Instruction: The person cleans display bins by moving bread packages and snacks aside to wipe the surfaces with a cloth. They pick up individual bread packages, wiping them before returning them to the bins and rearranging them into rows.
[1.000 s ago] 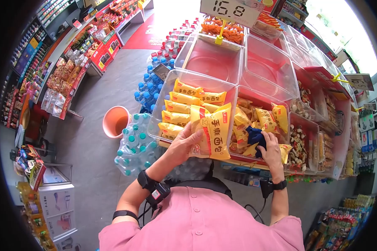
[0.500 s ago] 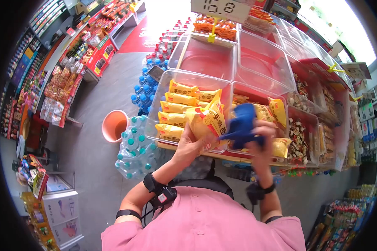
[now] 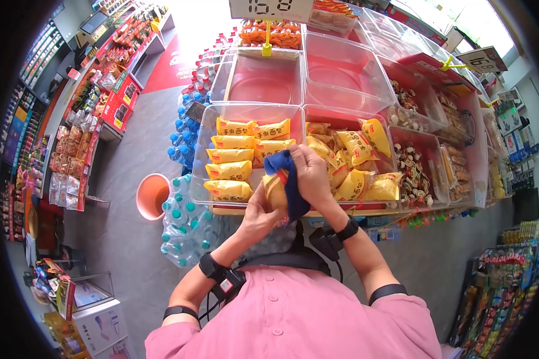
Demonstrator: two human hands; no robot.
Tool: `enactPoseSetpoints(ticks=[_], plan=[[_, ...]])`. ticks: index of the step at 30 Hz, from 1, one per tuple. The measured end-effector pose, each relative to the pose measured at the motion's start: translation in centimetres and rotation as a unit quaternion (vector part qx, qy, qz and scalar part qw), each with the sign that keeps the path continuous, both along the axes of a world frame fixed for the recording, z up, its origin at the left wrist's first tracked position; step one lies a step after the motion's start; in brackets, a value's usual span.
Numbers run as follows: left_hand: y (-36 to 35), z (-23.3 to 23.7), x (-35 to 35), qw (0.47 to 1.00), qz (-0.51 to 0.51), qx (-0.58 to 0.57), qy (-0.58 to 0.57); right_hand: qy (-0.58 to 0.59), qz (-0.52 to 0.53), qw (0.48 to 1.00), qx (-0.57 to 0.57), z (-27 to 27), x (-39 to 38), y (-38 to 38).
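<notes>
My left hand (image 3: 259, 216) is closed around a yellow bread packet (image 3: 275, 192) held in front of my chest. In my right hand (image 3: 310, 173) is a dark blue cloth (image 3: 294, 197), which lies against the packet's upper and right side and hides part of it. Just beyond my hands, a clear plastic bin (image 3: 205, 128) holds yellow bread packets (image 3: 229, 171) stacked in two columns. The bin to its right (image 3: 348, 113) has more yellow packets (image 3: 358, 147) lying in a loose jumble.
Two clear bins (image 3: 263, 76) stand behind, and small wrapped sweets (image 3: 412, 170) fill a bin at right. A price sign (image 3: 272, 8) rises at the back. Left of the stand are bottled water packs (image 3: 182, 221) and an orange bucket (image 3: 153, 196) on the floor.
My right hand has brought the blue cloth leftward and down onto the packet. The packet has come lower and closer to my chest, and the view has shifted.
</notes>
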State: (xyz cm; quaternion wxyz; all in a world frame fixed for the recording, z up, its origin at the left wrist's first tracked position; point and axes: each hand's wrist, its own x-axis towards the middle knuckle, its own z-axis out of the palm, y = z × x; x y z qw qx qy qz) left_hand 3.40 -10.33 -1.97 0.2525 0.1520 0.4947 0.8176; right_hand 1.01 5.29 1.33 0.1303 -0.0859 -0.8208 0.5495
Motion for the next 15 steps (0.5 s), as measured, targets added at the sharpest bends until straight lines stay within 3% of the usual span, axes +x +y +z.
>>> enactPoseSetpoints(ticks=[2, 3, 4, 5, 6, 8, 9, 10, 11, 12, 13, 14, 15], plan=[[-0.4, 0.1, -0.1, 1.0, -0.024, -0.012, -0.004, -0.047, -0.031, 0.997, -0.058, -0.2, -0.1, 1.0], [-0.5, 0.3, -0.1, 0.998, -0.049, -0.024, -0.007, -0.099, -0.028, 0.962, -0.252, -0.3, -0.2, 1.9], [-0.4, 0.7, -0.2, 0.998, -0.051, -0.024, -0.006, -0.144, -0.024, 0.888, -0.436, -0.5, -0.2, 2.7], [-0.2, 1.3, -0.2, 0.998, -0.046, 0.045, -0.011, -0.033, 0.091, 0.962, -0.256, -0.3, 0.3, 3.4], [-0.1, 1.6, -0.1, 0.992, -0.041, 0.116, -0.018, 0.079, 0.2, 0.975, -0.059, -0.2, 0.7, 3.9], [-0.6, 0.4, -0.5, 0.991, -0.032, 0.107, -0.068, 0.213, 0.072, 0.959, -0.171, 0.5, 2.5, 2.3], [-0.6, 0.3, -0.9, 0.988, 0.005, 0.114, -0.107, 0.196, 0.061, 0.97, 0.129, 2.7, 3.7, 2.5], [-0.5, 0.3, -1.1, 0.981, 0.039, 0.119, -0.146, 0.198, 0.062, 0.969, 0.131, 2.0, 3.7, 2.3], [-0.1, 1.0, -1.1, 0.973, 0.066, 0.126, -0.182, 0.172, 0.116, 0.939, -0.276, 0.5, 3.4, 1.8], [0.2, 0.5, -1.0, 0.974, 0.056, 0.125, -0.182, 0.123, 0.146, 0.749, -0.635, -1.3, 3.4, 1.2], [0.7, -0.5, -0.9, 0.98, 0.061, 0.096, -0.16, 0.135, 0.08, 0.922, -0.354, -3.6, 3.6, -0.5], [1.2, -1.1, -0.7, 0.986, 0.062, 0.07, -0.136, 0.123, -0.001, 0.992, -0.032, -5.1, 3.6, -2.2], [1.6, -1.2, -0.4, 0.927, 0.035, 0.217, -0.303, 0.19, -0.064, 0.97, 0.14, -2.3, 4.0, -3.2]])
